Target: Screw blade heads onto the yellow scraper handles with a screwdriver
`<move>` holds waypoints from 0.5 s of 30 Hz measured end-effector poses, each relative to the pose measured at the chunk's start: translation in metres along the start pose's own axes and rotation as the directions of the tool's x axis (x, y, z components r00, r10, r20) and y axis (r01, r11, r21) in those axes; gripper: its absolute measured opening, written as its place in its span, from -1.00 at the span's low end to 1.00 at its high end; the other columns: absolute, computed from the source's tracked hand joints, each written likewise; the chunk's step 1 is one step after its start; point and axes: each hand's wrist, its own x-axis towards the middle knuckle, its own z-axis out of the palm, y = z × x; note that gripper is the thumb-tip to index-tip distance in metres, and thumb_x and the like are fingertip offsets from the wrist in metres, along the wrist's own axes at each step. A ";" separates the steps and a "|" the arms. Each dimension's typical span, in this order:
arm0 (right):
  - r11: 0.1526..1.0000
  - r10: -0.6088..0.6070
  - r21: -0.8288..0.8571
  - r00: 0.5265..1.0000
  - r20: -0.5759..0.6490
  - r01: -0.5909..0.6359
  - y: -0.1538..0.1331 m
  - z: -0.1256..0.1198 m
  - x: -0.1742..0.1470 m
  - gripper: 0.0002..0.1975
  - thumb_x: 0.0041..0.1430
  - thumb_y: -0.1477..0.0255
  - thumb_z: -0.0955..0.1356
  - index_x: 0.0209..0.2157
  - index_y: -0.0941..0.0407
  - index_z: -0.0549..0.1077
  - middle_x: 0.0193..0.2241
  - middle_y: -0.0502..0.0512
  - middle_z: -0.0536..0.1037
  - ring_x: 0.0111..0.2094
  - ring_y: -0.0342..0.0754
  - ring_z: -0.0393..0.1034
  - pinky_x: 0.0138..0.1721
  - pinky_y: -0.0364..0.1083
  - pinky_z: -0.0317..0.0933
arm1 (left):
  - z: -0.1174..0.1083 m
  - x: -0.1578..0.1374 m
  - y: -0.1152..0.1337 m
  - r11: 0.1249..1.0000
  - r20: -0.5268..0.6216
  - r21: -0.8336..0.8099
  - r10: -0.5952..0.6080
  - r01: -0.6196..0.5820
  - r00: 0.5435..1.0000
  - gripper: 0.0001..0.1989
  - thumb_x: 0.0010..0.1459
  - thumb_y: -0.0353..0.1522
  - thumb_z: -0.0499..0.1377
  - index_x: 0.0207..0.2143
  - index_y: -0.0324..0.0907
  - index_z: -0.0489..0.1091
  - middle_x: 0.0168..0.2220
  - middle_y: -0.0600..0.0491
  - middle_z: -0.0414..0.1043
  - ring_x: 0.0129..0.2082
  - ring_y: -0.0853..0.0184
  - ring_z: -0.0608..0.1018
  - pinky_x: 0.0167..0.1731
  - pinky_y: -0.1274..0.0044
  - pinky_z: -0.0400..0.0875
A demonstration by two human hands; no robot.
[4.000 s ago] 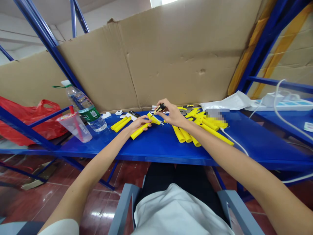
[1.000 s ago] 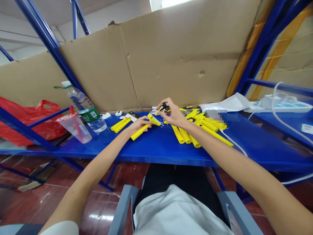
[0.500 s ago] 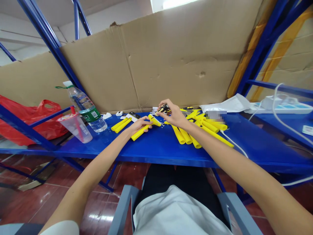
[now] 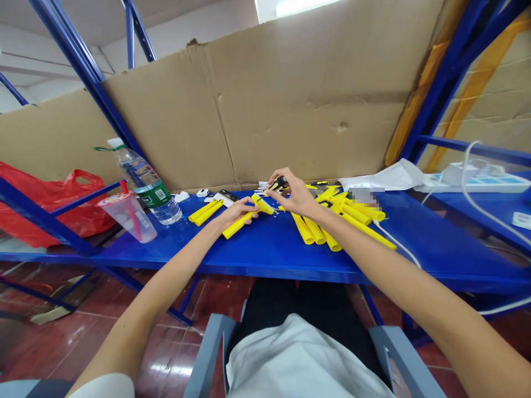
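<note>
My left hand (image 4: 239, 213) is closed around a yellow T-shaped plastic piece with a tubular handle (image 4: 234, 228). The piece lies tilted, its wide head (image 4: 264, 205) at the upper right. Between the fingers of my right hand (image 4: 295, 194) is a small black-and-yellow handled tool (image 4: 279, 184), its end pointing down at the yellow head; the fingers hide its tip. Small white bits (image 4: 275, 213) lie beside the head. Several more yellow tubular pieces (image 4: 321, 232) lie under and to the right of my right wrist. A pair of yellow tubes (image 4: 206, 212) rests left of my left hand.
A blue shelf table (image 4: 265, 254) carries everything, with a cardboard wall (image 4: 290, 105) behind. Leftward stand a water bottle (image 4: 155, 190), a plastic cup (image 4: 128, 215) and a red bag (image 4: 53, 207). A white pouch (image 4: 381, 177), power strip (image 4: 493, 179) and cable (image 4: 398, 243) are on the right.
</note>
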 end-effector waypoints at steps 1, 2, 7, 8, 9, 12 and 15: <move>1.000 0.000 0.006 1.000 0.008 0.000 -0.001 0.000 0.000 -0.66 0.35 0.19 0.46 0.02 0.02 0.38 -0.06 0.20 0.64 -0.14 0.09 0.60 -0.26 0.00 0.50 | 0.000 0.000 0.000 1.000 -0.006 -0.002 0.001 -0.001 1.000 -0.49 -0.03 -0.41 0.60 -0.21 -0.15 0.33 -0.30 0.01 0.52 -0.49 0.39 0.57 -0.69 0.69 0.15; 1.000 0.000 0.017 1.000 0.018 0.000 -0.003 0.000 -0.001 -0.67 0.35 0.19 0.46 0.01 0.02 0.38 -0.04 0.20 0.64 -0.15 0.07 0.60 -0.27 -0.01 0.50 | 0.000 0.000 0.000 1.000 -0.012 -0.005 0.003 -0.004 1.000 -0.48 -0.04 -0.41 0.60 -0.21 -0.15 0.33 -0.29 0.00 0.53 -0.49 0.39 0.57 -0.70 0.69 0.15; 0.999 0.000 0.047 0.999 0.044 -0.002 0.000 0.001 0.000 -0.62 0.37 0.18 0.46 0.09 0.00 0.35 -0.05 0.18 0.67 -0.14 0.09 0.63 -0.23 0.01 0.52 | 0.000 0.001 -0.001 1.000 -0.028 -0.013 0.009 -0.009 1.000 -0.43 -0.09 -0.41 0.62 -0.21 -0.14 0.30 -0.30 0.03 0.52 -0.49 0.39 0.56 -0.70 0.69 0.15; 1.000 -0.003 0.030 0.999 0.043 0.002 0.002 0.001 0.000 -0.60 0.37 0.17 0.46 0.11 0.00 0.36 -0.06 0.18 0.67 -0.12 0.10 0.63 -0.20 0.02 0.53 | 0.000 0.001 -0.001 1.000 -0.025 -0.009 0.007 -0.007 1.000 -0.43 -0.09 -0.41 0.62 -0.21 -0.14 0.30 -0.31 0.03 0.52 -0.49 0.39 0.56 -0.70 0.69 0.15; 1.000 -0.007 0.008 0.999 0.039 0.007 0.004 0.001 0.000 -0.60 0.38 0.15 0.46 0.11 0.00 0.38 -0.07 0.18 0.68 -0.10 0.12 0.63 -0.18 0.04 0.53 | -0.001 0.001 -0.001 1.000 -0.021 -0.004 0.005 -0.005 1.000 -0.43 -0.08 -0.40 0.62 -0.21 -0.13 0.29 -0.31 0.03 0.52 -0.49 0.38 0.57 -0.69 0.69 0.14; 0.999 -0.014 -0.050 1.000 0.016 0.015 0.005 0.000 0.000 -0.64 0.37 0.12 0.47 0.03 0.01 0.43 -0.09 0.18 0.66 -0.10 0.13 0.61 -0.17 0.05 0.53 | 0.000 0.001 -0.001 1.000 -0.018 0.008 0.004 -0.004 1.000 -0.44 -0.07 -0.40 0.61 -0.22 -0.13 0.29 -0.30 0.03 0.52 -0.48 0.38 0.57 -0.68 0.70 0.15; 0.998 -0.035 -0.051 0.999 0.034 0.037 0.001 -0.001 -0.001 -0.69 0.37 0.15 0.47 -0.02 0.02 0.45 -0.05 0.19 0.64 -0.15 0.09 0.60 -0.21 0.02 0.54 | 0.000 0.000 -0.001 1.000 -0.022 0.004 0.006 -0.006 1.000 -0.45 -0.05 -0.42 0.60 -0.21 -0.14 0.30 -0.31 0.03 0.51 -0.47 0.38 0.57 -0.68 0.70 0.15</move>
